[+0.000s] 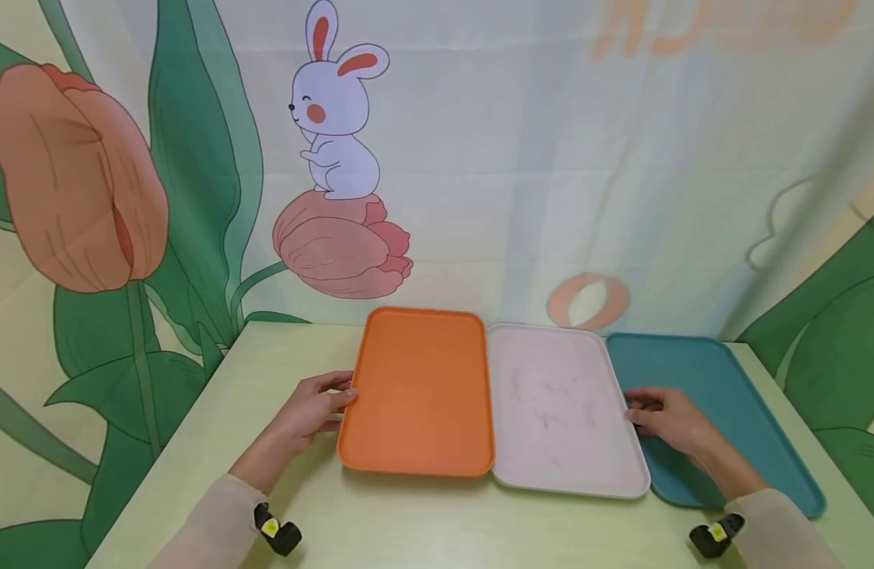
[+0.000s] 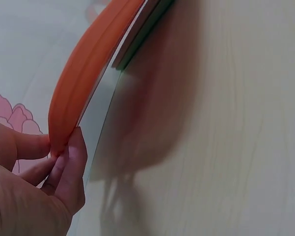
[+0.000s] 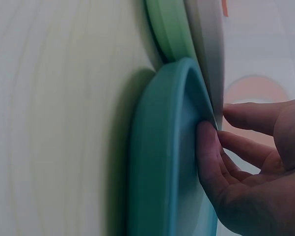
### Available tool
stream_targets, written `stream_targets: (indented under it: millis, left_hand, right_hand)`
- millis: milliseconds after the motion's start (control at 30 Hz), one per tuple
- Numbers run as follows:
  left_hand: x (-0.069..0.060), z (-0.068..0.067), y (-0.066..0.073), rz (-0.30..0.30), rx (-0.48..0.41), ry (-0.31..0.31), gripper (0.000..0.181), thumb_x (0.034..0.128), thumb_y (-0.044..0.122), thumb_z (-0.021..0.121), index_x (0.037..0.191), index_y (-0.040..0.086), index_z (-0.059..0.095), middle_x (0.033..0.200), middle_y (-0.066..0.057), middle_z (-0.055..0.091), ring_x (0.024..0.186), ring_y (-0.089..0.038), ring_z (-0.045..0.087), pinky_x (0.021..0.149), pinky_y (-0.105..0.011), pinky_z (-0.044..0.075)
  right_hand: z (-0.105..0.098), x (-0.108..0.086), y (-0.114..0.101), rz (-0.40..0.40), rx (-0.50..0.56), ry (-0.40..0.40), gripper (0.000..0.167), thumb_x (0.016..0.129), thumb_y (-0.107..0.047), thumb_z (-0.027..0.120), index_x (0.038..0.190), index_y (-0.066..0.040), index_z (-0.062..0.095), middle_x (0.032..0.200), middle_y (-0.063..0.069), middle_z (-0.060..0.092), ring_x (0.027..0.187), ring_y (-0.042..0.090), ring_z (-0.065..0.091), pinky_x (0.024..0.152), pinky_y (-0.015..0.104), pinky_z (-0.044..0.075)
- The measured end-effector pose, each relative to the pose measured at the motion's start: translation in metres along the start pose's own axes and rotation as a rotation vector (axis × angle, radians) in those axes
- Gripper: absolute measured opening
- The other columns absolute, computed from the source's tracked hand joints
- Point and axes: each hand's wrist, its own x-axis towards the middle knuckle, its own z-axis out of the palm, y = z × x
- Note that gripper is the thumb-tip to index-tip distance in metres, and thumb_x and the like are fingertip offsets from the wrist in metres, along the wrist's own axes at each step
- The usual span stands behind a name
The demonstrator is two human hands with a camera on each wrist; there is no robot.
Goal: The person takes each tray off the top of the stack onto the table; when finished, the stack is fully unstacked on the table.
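Head view: the left hand (image 1: 310, 412) pinches the left rim of the orange tray (image 1: 417, 395), thumb on top, fingers beneath; the right hand (image 1: 664, 419) pinches the right rim of the white tray (image 1: 551, 450). Both long axes run from the person toward the backdrop (image 1: 480, 158). The orange tray is raised above the table (image 1: 408, 529), which extends leftward and forward. The teal tray (image 1: 721, 411) adjoins right.
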Motion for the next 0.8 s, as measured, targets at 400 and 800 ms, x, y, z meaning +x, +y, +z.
stream_targets:
  millis: [400, 800]
  left_hand:
    - [0.005, -0.007, -0.013, 0.008, 0.011, -0.006, 0.046, 0.1071, 0.011, 0.06, 0.151, -0.001, 0.054, 0.128, -0.017, 0.06, 0.096, -0.022, 0.069, 0.081, -0.039, 0.063]
    - [0.015, 0.004, -0.018, 0.01, 0.033, 0.047, 0.041, 0.1054, 0.011, 0.065, 0.145, 0.0, 0.061, 0.126, -0.017, 0.066, 0.092, -0.02, 0.069, 0.074, -0.035, 0.063]
  right_hand:
    - [0.0, 0.001, 0.002, -0.005, 0.017, -0.016, 0.052, 0.107, -0.009, 0.061, 0.148, 0.019, 0.044, 0.12, 0.023, 0.062, 0.105, 0.029, 0.067, 0.085, 0.036, 0.063]
    - [0.0, 0.001, 0.002, 0.001, 0.02, -0.018, 0.053, 0.107, -0.008, 0.062, 0.148, 0.019, 0.045, 0.119, 0.023, 0.063, 0.106, 0.028, 0.067, 0.085, 0.036, 0.063]
